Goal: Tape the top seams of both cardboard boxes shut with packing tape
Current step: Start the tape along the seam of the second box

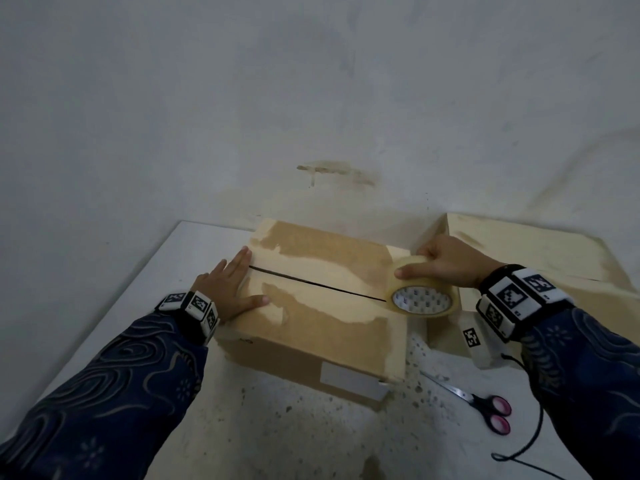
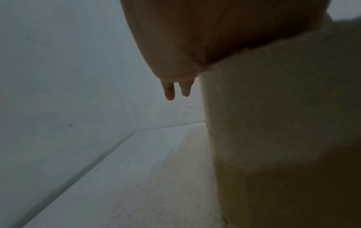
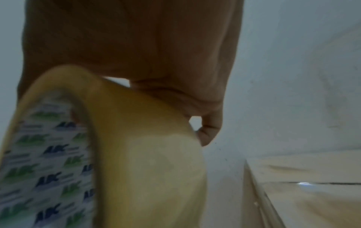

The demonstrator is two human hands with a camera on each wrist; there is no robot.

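On the white table [image 1: 145, 306], against a stained grey-white wall [image 1: 311, 98], stands the near cardboard box [image 1: 311, 327], flaps shut, its dark top seam [image 1: 311, 284] bare of tape. Your left hand [image 1: 227, 287] lies flat and relaxed on the box's left end, fingers straight. Your right hand [image 1: 446, 263] grips the packing tape roll [image 1: 422, 296] at the seam's right end. Toward the table's right edge sits the second cardboard box [image 1: 540, 258]. Near the front edge lie pink-handled scissors [image 1: 481, 405] and a black cord [image 1: 533, 438]. Table surface: speckled, grimy.
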